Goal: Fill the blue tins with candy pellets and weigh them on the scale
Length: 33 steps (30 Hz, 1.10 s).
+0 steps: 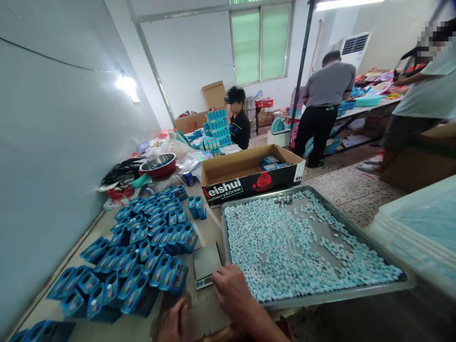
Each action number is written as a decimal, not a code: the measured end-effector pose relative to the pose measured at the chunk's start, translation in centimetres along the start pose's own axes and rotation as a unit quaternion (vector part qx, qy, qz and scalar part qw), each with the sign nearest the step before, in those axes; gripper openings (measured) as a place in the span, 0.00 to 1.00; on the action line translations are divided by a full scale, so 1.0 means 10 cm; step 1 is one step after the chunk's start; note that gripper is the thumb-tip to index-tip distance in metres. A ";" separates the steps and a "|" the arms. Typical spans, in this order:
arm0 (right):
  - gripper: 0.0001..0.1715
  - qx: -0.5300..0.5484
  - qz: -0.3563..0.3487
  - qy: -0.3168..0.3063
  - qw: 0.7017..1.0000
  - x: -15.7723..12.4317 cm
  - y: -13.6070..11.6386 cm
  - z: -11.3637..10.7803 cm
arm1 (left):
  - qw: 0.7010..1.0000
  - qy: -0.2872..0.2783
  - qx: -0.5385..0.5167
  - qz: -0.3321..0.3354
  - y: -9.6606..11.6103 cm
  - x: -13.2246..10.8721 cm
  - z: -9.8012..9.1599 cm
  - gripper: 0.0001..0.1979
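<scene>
My right hand (233, 290) is at the front right corner of a small flat digital scale (207, 260), its fingers curled together by the display. Whatever those fingers may hold is hidden. Low at the bottom edge, my left hand (173, 322) is near the table in front of the scale, blurred and partly cut off. Left of both hands stand many small blue boxes (133, 285) with round dark holes in their tops. A large metal tray (317, 293) to the right holds a spread of pale blue and white tablets (270, 242).
Behind the tray stands a black-printed carton (249, 185) with a few blue packs inside. A can (188, 178) and a red bowl (160, 167) are farther back. Stacked translucent trays (409, 228) are at right. A seated person (239, 126) and two standing people are beyond.
</scene>
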State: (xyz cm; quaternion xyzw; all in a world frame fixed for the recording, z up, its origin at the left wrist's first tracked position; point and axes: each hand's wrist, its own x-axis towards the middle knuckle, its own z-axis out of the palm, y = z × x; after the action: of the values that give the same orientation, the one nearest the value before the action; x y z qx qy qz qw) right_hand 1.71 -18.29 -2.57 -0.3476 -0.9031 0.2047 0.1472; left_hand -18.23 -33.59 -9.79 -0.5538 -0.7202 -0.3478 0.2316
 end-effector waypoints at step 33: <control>0.23 -0.245 -0.153 -0.106 0.951 -0.11 -0.03 -0.19 | 0.979 0.007 -0.174 -0.110 0.69 -0.01 -0.14 0.12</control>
State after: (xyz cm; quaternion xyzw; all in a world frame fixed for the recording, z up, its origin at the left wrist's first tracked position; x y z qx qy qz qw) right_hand 3.12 -18.79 -0.92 -0.2068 -0.9783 -0.0126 -0.0095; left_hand -11.63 -33.76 -7.23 -0.5005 -0.7035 -0.4950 0.0974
